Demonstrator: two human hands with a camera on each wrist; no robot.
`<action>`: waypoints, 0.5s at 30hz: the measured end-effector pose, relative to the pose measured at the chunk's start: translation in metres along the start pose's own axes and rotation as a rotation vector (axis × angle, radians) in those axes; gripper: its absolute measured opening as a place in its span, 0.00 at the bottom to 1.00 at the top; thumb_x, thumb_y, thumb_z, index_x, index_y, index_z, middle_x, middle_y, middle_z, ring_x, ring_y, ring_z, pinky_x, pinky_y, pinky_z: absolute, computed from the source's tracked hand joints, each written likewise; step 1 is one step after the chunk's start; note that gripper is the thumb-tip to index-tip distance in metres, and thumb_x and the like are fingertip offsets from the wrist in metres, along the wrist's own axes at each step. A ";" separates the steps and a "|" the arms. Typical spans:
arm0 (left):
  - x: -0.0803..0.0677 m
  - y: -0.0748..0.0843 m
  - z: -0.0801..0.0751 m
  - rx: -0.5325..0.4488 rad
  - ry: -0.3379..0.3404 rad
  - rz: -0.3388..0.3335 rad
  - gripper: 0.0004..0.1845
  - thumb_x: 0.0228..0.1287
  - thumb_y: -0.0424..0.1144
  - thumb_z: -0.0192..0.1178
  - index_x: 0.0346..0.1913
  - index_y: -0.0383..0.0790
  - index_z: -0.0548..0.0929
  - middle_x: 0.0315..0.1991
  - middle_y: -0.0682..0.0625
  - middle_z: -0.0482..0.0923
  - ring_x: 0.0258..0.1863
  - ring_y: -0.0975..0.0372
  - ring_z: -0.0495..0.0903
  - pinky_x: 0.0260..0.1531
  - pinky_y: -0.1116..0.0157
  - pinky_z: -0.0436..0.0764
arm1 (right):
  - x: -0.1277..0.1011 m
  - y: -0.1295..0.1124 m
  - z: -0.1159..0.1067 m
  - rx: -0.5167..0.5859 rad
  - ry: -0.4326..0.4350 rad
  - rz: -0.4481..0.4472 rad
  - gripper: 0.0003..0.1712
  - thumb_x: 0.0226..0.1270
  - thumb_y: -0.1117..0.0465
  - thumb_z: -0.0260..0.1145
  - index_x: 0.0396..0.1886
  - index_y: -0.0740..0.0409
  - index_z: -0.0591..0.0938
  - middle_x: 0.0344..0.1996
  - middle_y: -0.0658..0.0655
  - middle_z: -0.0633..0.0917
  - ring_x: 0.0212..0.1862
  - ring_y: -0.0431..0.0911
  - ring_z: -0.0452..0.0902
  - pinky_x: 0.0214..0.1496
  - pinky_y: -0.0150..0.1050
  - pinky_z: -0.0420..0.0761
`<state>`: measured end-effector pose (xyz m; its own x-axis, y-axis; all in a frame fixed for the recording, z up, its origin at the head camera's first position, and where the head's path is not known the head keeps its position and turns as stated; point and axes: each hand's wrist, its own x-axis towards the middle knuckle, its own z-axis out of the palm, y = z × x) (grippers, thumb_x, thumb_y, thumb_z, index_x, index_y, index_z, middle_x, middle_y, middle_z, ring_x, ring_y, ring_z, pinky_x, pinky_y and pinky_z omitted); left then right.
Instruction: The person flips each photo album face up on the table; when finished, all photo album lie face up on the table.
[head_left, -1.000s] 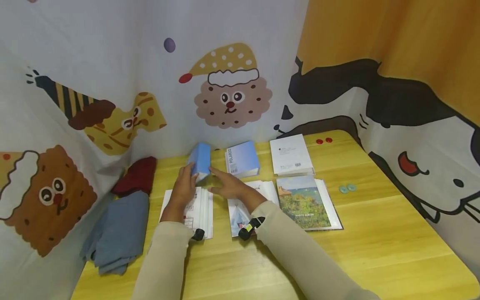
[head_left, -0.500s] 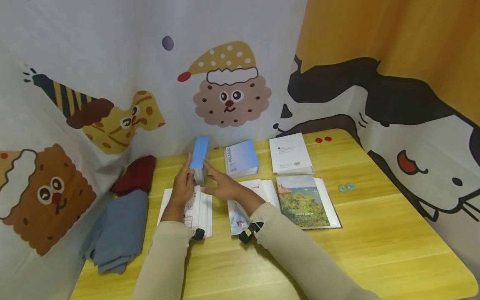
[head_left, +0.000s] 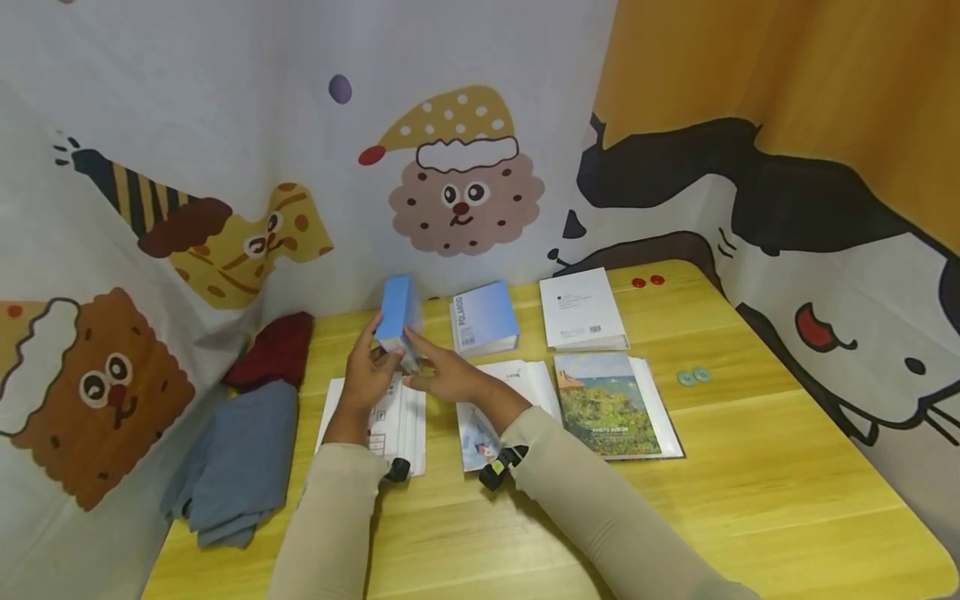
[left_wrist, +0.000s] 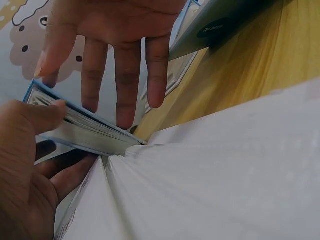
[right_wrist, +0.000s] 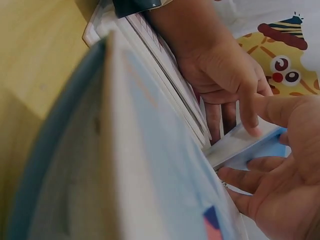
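In the head view, a thick blue album (head_left: 397,310) stands on edge at the back left of the table. My left hand (head_left: 367,375) grips its near end, and in the left wrist view the thumb (left_wrist: 47,116) lies across the page edges with fingers below. At its right side my right hand (head_left: 450,371) has its fingers extended; in the right wrist view these fingers (right_wrist: 245,177) touch or nearly touch the blue cover. A white album (head_left: 397,425) lies under my left wrist. Another pale album (head_left: 476,433) lies partly hidden below my right wrist.
A blue-white POLAROID album (head_left: 483,317) and a white album (head_left: 581,308) lie along the back. Before them is a landscape-covered photo album (head_left: 607,404). Red discs (head_left: 648,282) and green discs (head_left: 693,377) are at right. Grey-blue cloth (head_left: 240,458) and dark red cloth (head_left: 273,350) lie left.
The blue album has been turned upright and now leans the other way in my left hand. My right hand has shifted slightly left along with it. The other albums stay put.
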<state>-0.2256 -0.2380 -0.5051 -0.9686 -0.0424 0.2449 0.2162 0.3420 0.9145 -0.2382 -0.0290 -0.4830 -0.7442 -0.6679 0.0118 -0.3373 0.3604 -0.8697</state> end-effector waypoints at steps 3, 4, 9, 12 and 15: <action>0.000 -0.003 -0.001 0.017 0.048 0.015 0.47 0.73 0.27 0.69 0.88 0.42 0.57 0.85 0.31 0.56 0.79 0.28 0.67 0.74 0.37 0.76 | -0.001 0.000 0.003 -0.013 -0.013 0.017 0.53 0.83 0.48 0.67 0.92 0.29 0.43 0.91 0.50 0.50 0.84 0.61 0.67 0.84 0.56 0.72; -0.001 -0.003 -0.001 0.026 0.061 0.022 0.48 0.72 0.26 0.71 0.88 0.40 0.57 0.84 0.30 0.56 0.79 0.28 0.66 0.73 0.36 0.76 | -0.002 -0.001 0.003 -0.014 -0.016 0.023 0.52 0.83 0.46 0.66 0.92 0.30 0.43 0.91 0.51 0.51 0.84 0.60 0.67 0.84 0.56 0.72; -0.001 -0.005 -0.003 0.091 0.116 0.046 0.48 0.66 0.28 0.76 0.85 0.35 0.62 0.82 0.29 0.58 0.79 0.29 0.65 0.68 0.32 0.79 | -0.007 -0.005 0.001 -0.023 -0.006 0.021 0.54 0.83 0.43 0.65 0.93 0.39 0.43 0.90 0.58 0.54 0.85 0.60 0.66 0.84 0.60 0.70; 0.001 -0.006 -0.004 0.145 0.144 0.065 0.48 0.61 0.29 0.78 0.82 0.32 0.66 0.80 0.27 0.60 0.79 0.29 0.65 0.72 0.31 0.76 | -0.013 -0.004 -0.003 -0.020 0.000 0.019 0.54 0.83 0.44 0.65 0.93 0.38 0.42 0.91 0.57 0.53 0.86 0.60 0.63 0.84 0.60 0.70; 0.003 -0.007 -0.006 0.188 0.168 0.058 0.49 0.59 0.30 0.80 0.82 0.32 0.67 0.80 0.26 0.60 0.80 0.30 0.64 0.79 0.33 0.68 | -0.021 -0.003 -0.011 0.000 0.010 0.019 0.53 0.84 0.47 0.65 0.93 0.36 0.42 0.91 0.55 0.51 0.87 0.59 0.60 0.84 0.59 0.70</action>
<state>-0.2296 -0.2460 -0.5089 -0.9179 -0.1672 0.3597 0.2295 0.5159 0.8253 -0.2276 -0.0091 -0.4755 -0.7561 -0.6545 0.0001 -0.3231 0.3731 -0.8697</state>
